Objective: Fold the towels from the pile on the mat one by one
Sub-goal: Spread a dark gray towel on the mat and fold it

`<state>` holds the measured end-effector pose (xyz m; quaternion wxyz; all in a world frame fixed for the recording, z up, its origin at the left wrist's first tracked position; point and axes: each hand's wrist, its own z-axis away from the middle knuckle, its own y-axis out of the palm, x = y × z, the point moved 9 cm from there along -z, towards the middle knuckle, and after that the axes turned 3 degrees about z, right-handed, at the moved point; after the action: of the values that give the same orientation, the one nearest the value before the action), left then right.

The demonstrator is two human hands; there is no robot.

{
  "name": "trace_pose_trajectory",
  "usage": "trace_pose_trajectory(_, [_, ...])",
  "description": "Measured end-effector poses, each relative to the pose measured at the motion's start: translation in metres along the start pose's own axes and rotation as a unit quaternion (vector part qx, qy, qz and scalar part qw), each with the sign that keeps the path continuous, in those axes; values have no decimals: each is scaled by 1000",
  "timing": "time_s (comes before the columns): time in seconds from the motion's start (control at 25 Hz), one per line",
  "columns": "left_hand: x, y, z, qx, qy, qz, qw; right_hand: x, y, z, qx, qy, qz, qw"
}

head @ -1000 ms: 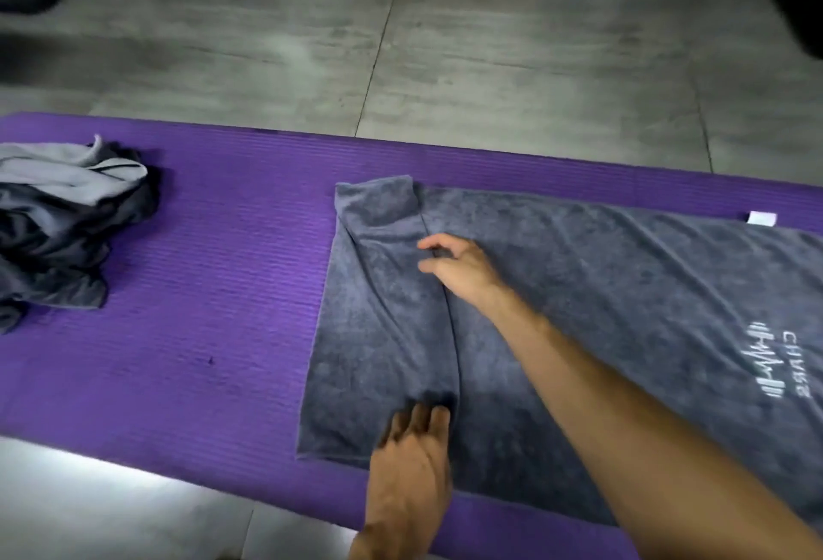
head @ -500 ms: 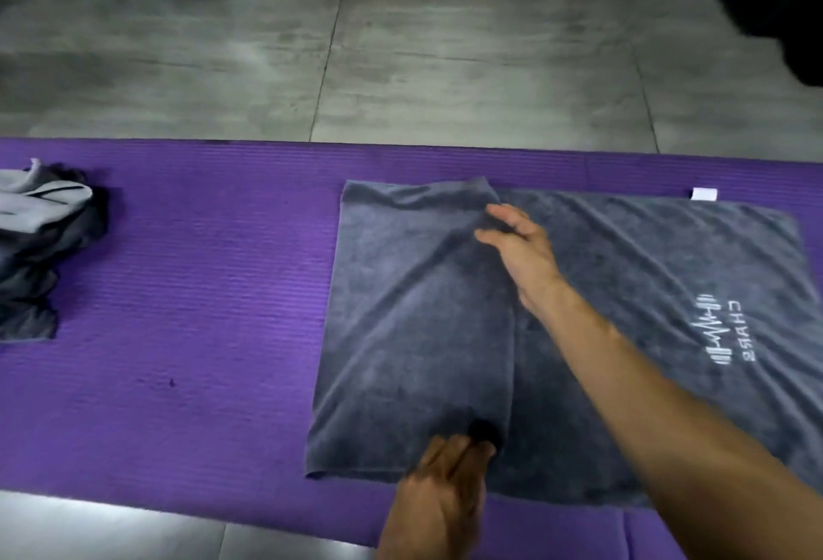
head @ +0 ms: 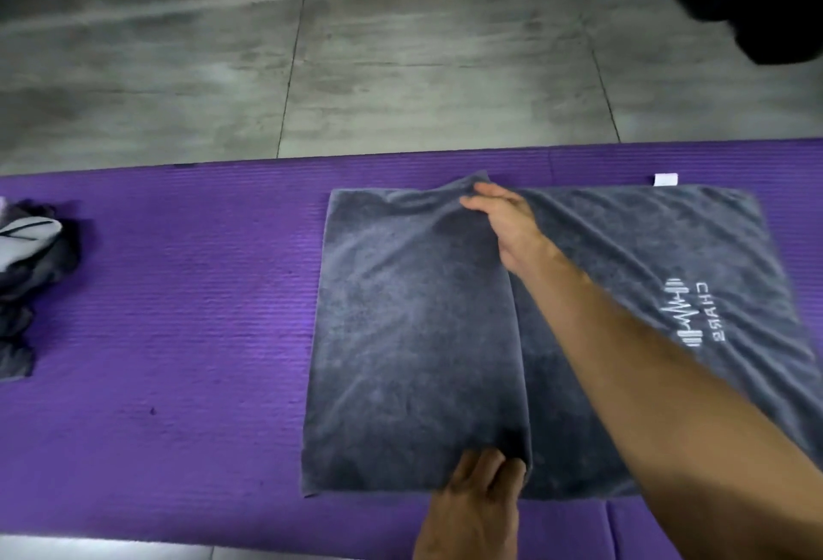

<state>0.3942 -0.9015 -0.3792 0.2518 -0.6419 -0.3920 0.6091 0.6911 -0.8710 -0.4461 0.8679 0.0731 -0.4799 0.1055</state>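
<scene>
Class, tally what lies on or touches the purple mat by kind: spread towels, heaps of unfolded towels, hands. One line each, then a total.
Spread grey towel: 1
Pile of unfolded towels: 1
Hands: 2, the left hand and the right hand
Total: 4

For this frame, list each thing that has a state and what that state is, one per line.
Grey towel: spread on the mat, left part folded over, fold not finished.
Right hand: pinches the folded flap's far corner.
Left hand: grips the flap's near corner.
Towel pile: crumpled, unfolded, at the mat's left end.
Purple mat: laid flat on the floor.
White tag: sticks out from the towel's far edge.
</scene>
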Motion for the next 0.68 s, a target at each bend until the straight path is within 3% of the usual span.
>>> trace_pose_trajectory(0.2, [-3, 17, -14, 10, -49, 71, 996, 8, -53, -5, -34, -47, -57, 997])
trace_pose_trajectory(0.28, [-6, 24, -20, 36, -68, 71, 994, 11, -65, -7, -46, -59, 34, 997])
trace_pose_trajectory(0.32, [-5, 24, -23, 44, -69, 59, 995, 15, -67, -2, -69, -81, 140, 984])
trace_pose_trajectory(0.36, [0, 20, -22, 47, -67, 50, 995, 21, -62, 7, -95, -124, 263, 952])
trace_pose_trajectory(0.44, [24, 1, -14, 17, -78, 45, 996, 28, -26, 45, -111, -269, 432, 854])
trace_pose_trajectory(0.52, [68, -17, 7, -23, -130, 13, 991, 4, 30, 91, -37, -372, 486, 790])
trace_pose_trajectory(0.6, [129, -44, 35, -53, -209, -29, 976, -43, 86, 127, 59, -409, 533, 738])
trace_pose_trajectory(0.68, [163, -60, 61, -55, -229, -73, 969, -83, 127, 142, 106, -399, 594, 690])
